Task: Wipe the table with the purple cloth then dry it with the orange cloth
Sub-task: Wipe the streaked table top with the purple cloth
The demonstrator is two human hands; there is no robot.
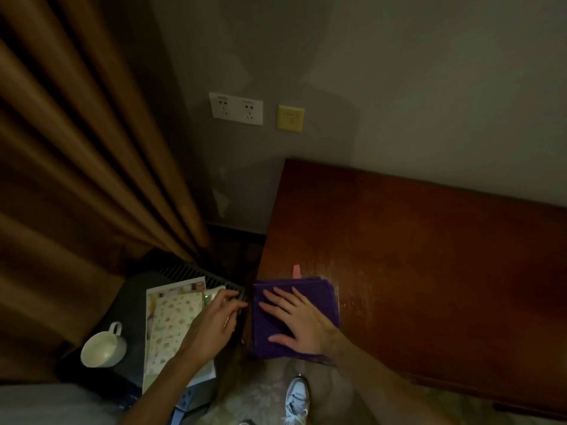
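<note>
Right hand [299,322] lies flat, fingers spread, on the folded purple terry cloth [294,314] at the near left corner of the reddish-brown wooden table [429,271]; left hand [211,323] hovers loosely curled beside it, gripping nothing that we can make out.

We note the purple cloth is folded square, several layers thick, overhanging the table's left edge a little. We judge it soft, light and limp: it should slide under palm pressure and bunch if pushed by fingertips alone, so a flat palm on its centre suits wiping, and a pinch at a folded edge suits lifting. A pale streaked sheen shows on the table just right of the cloth. We see no orange cloth; a small pink tab [296,271] pokes out behind the purple one. Left of the table, a dark low stand [129,305] bears patterned paper booklets [171,326] and a white ceramic cup [102,349].
</note>
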